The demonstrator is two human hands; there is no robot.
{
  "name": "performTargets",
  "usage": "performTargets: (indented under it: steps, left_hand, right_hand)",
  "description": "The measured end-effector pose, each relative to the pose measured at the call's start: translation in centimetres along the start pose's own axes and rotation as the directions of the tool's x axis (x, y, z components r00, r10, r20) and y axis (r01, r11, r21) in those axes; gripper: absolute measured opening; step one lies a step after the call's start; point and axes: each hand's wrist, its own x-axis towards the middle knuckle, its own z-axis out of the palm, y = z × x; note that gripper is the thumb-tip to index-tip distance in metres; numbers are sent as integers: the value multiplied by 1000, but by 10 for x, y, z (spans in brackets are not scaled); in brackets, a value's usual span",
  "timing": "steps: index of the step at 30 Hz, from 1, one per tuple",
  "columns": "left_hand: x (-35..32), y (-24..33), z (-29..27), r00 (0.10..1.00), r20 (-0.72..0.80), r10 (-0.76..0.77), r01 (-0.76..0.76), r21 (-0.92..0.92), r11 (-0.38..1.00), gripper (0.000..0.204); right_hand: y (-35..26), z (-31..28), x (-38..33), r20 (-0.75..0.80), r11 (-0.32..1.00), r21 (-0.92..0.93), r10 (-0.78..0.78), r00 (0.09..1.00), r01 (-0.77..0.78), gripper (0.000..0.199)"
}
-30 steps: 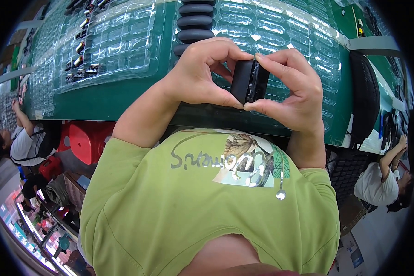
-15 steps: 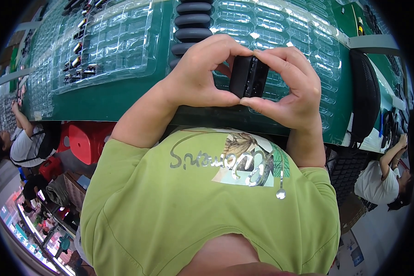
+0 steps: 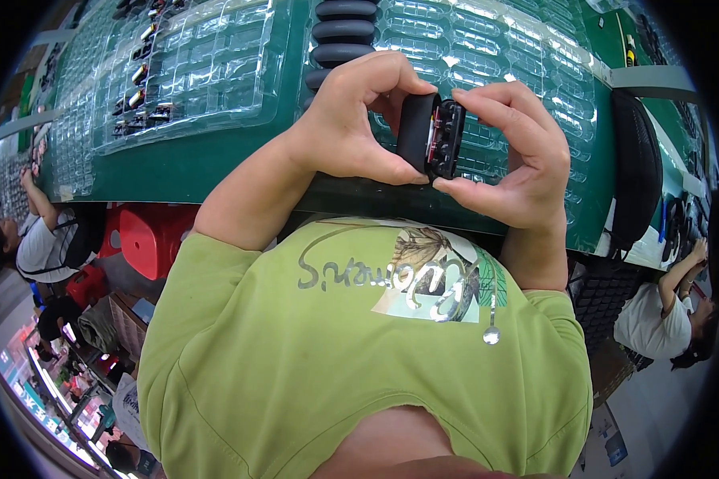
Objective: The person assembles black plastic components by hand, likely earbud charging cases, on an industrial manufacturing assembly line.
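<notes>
Both my hands hold a small black oval case [image 3: 431, 136] above the near edge of the green table [image 3: 216, 164]. My left hand [image 3: 359, 120] grips its left half with thumb underneath and fingers curled over the top. My right hand [image 3: 511, 152] pinches the right half, where a strip of red and white shows in the gap between the two halves. The case stands on edge, slightly parted. My green shirt fills the lower picture.
Clear plastic blister trays [image 3: 192, 64] cover the table, some holding small dark parts. A row of black oval pieces [image 3: 343, 32] lies behind my hands. A red stool [image 3: 148, 239] stands at the left. Other people sit at the left [image 3: 36, 243] and right [image 3: 663, 315].
The case has tilted so the gap between its halves faces me, showing red inside. My hands stay close together above the table edge.
</notes>
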Motion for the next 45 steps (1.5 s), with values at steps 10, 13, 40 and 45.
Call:
performTargets:
  steps: [10, 13, 40, 45]
  left_hand:
    - [1, 1, 0, 1000, 17, -13, 14, -17, 1000, 67]
    - [1, 2, 0, 1000, 19, -20, 20, -9, 1000, 67]
    - [2, 2, 1, 998, 13, -61, 61, 2, 998, 68]
    - [2, 2, 2, 999, 39, -27, 25, 73, 997, 68]
  right_hand:
    - [3, 2, -1, 30, 1000, 19, 16, 999, -16, 63]
    - [5, 2, -2, 36, 1000, 18, 18, 999, -19, 64]
    - [-1, 4, -4, 23, 997, -44, 62, 998, -61, 69]
    - [0, 6, -4, 55, 994, -102, 32, 998, -26, 70]
